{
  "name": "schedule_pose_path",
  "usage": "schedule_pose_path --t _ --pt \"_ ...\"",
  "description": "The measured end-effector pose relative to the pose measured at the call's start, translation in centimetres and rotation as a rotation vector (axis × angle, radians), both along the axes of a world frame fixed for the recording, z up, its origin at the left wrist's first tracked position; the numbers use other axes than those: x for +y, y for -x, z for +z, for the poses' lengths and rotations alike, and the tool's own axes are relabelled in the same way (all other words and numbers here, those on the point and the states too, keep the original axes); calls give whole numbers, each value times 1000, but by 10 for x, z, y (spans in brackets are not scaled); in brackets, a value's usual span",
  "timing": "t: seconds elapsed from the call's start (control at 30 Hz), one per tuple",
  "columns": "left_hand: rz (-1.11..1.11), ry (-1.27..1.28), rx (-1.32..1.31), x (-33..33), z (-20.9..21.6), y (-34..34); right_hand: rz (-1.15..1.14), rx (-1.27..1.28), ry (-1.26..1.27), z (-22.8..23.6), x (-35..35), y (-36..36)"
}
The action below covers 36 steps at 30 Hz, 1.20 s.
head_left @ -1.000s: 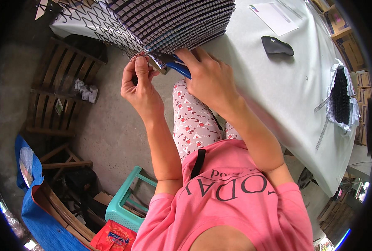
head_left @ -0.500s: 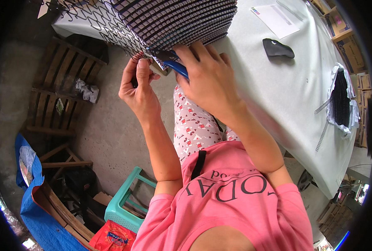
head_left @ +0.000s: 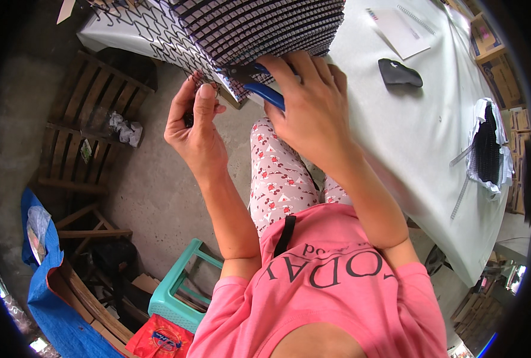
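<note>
A tall stack of books or pads (head_left: 259, 27), crossed by rows of black wire binding, stands at the table edge. Loose zigzag black wire (head_left: 152, 33) hangs off its left side. My left hand (head_left: 196, 122) is closed, thumb against fingers, pinching the wire's end near the stack's lower corner; some dark bits show in its palm. My right hand (head_left: 313, 107) grips blue-handled pliers (head_left: 265, 94), whose dark jaws point left at the stack's corner. The handles look spread apart. Whether the jaws touch the wire cannot be made out.
On the white-covered table (head_left: 396, 137) lie a dark pouch-like object (head_left: 399, 73), a white sheet (head_left: 399, 36) and an opened wrapper of black wire (head_left: 488, 146). A green stool (head_left: 173, 298), a red packet (head_left: 159, 339) and wooden pallets (head_left: 80, 125) stand left.
My right hand and the pliers have shifted slightly right, away from my left hand, and the handles show wider apart. My left hand still pinches, a little further left.
</note>
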<state>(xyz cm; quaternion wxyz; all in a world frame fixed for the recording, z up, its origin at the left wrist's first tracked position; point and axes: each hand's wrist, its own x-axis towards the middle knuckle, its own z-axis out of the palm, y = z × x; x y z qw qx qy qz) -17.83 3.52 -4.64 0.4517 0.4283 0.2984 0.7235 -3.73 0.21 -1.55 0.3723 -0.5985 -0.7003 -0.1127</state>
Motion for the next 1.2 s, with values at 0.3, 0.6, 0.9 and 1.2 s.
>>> schedule_pose_path --t 0.3,0.6,0.9,1.2 --pt "-39 10 -31 3 -3 3 96 172 108 -3 4 4" --pt "114 12 41 4 3 -6 122 176 220 -9 5 -7" --pt "-95 51 -56 3 6 5 41 75 -69 -3 5 -6" --pt "-99 20 75 3 7 13 -16 -31 -68 8 1 3"
